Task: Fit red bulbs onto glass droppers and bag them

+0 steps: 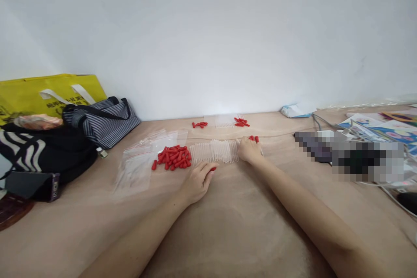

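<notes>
A row of clear plastic tubes [213, 151] lies side by side on the tan surface in front of me. To its left sits a pile of several small red caps [173, 157]. My left hand [197, 180] rests just below the tubes, fingers curled, with one red cap [213, 168] at its fingertips. My right hand [249, 150] is closed over the right end of the row, beside a few red caps [254, 138]. Further back lie a second row of tubes [224, 120] and two small clusters of red caps [199, 124] [241, 122].
Clear zip bags [143, 156] lie left of the red pile. At far left stand a striped bag [104, 121], a yellow bag [48, 93], a black bag [42, 150] and a dark phone [32, 185]. Papers and cables [384, 130] crowd the right.
</notes>
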A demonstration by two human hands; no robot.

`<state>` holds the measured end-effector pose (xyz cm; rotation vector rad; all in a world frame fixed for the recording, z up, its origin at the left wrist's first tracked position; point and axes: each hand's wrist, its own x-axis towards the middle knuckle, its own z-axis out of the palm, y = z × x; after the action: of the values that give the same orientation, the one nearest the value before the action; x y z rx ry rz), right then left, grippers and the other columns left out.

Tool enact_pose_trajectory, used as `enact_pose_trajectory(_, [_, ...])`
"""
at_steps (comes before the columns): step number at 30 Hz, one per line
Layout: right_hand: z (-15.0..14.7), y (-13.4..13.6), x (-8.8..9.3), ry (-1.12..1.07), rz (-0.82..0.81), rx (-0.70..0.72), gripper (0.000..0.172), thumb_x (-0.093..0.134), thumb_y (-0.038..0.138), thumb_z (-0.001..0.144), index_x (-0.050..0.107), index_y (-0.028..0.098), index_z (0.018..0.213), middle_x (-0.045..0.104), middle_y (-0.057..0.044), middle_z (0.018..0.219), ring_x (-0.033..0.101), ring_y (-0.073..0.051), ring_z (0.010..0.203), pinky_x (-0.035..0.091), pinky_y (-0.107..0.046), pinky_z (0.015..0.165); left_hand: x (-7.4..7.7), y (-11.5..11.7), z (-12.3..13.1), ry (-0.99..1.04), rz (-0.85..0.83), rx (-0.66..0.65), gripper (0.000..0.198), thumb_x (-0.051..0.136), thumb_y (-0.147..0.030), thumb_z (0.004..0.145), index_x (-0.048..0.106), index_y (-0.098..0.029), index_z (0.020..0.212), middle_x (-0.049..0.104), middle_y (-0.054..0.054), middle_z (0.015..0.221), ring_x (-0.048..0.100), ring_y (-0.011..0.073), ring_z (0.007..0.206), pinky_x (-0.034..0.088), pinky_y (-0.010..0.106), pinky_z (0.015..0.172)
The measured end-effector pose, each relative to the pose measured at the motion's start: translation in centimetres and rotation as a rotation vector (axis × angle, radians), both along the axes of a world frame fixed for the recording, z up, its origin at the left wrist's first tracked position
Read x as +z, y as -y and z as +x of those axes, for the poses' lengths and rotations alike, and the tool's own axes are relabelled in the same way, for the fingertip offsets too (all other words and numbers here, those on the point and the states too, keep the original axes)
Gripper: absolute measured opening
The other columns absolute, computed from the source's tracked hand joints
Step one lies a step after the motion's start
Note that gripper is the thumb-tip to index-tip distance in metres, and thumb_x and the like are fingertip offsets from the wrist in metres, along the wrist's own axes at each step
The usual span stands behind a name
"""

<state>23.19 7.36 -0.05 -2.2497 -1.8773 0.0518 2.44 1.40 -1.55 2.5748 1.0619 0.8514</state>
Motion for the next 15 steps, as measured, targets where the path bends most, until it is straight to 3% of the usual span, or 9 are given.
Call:
enact_pose_trajectory(4, [0.5, 1.6, 0.3, 0.01, 0.081, 0.136, 0.029, 0.041, 0.012, 0.076, 0.054, 0.01, 0.102, 0.056, -0.017, 0.1, 0.049, -0.027, 0.098, 0.032, -0.034, 0.077, 0.1, -0.1, -0.2, 0.114, -0.101, 0.094, 0.007, 0.045, -0.02, 0.08, 0.048, -0.017, 0.086, 0.056, 0.003, 0.082, 0.053, 0.0155, 0.079, 0.042, 0.03, 0.073])
enact_pose_trajectory(7, [0.9, 3.6, -0.8, 0.001, 0.265, 0.41, 0.03, 0.04, 0.012, 0.078, 0.055, 0.015, 0.103, 0.055, -0.012, 0.097, 0.049, -0.022, 0.091, 0.031, -0.032, 0.076, 0.3, -0.3, -0.2, 0.094, -0.18, 0.104, 0.003, 0.049, -0.017, 0.076, 0.046, -0.017, 0.077, 0.057, 0.002, 0.078, 0.053, 0.0143, 0.073, 0.042, 0.028, 0.068])
enact_pose_trajectory(10, [0.9, 5.5, -2.5, 0.0, 0.417, 0.64, 0.027, 0.04, 0.009, 0.078, 0.057, 0.016, 0.098, 0.055, -0.009, 0.089, 0.048, -0.019, 0.082, 0.031, -0.032, 0.075, 0.5, -0.3, -0.1, 0.048, -0.15, 0.107, 0.007, 0.051, -0.014, 0.072, 0.046, -0.017, 0.07, 0.057, 0.002, 0.077, 0.052, 0.0151, 0.074, 0.042, 0.03, 0.07])
enact_pose_trajectory(15, [0.4, 6.8, -3.4, -0.029, 0.515, 0.788, 0.019, 0.043, 0.015, 0.082, 0.059, 0.018, 0.091, 0.055, -0.005, 0.084, 0.048, -0.015, 0.078, 0.027, -0.036, 0.082, 0.0, -0.4, -0.4, 0.009, -0.047, 0.194, 0.017, 0.055, -0.022, 0.073, 0.054, -0.016, 0.088, 0.059, 0.006, 0.088, 0.052, 0.0198, 0.084, 0.042, 0.036, 0.076])
